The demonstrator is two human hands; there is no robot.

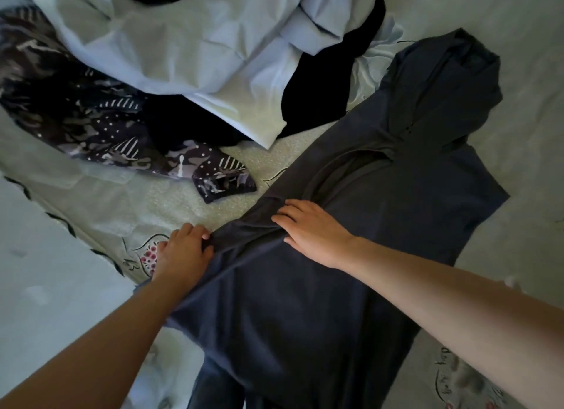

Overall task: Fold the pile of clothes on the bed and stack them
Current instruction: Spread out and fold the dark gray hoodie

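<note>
On pale floral bedsheet (518, 57) — dark blue shirt (305, 301) spread flat, collar far from person. Left hand (183, 253) pinches shirt's left edge, fingers curled into bunched fabric. Right hand (311, 228) just beside it, fingers straight, pressing on shirt (palm down). Unfolded pile beyond: light blue garment (183, 42), patterned dark cloth (91, 118).

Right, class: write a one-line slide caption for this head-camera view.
Left hand grips the dark blue shirt while right hand presses it flat on the bed.
</note>
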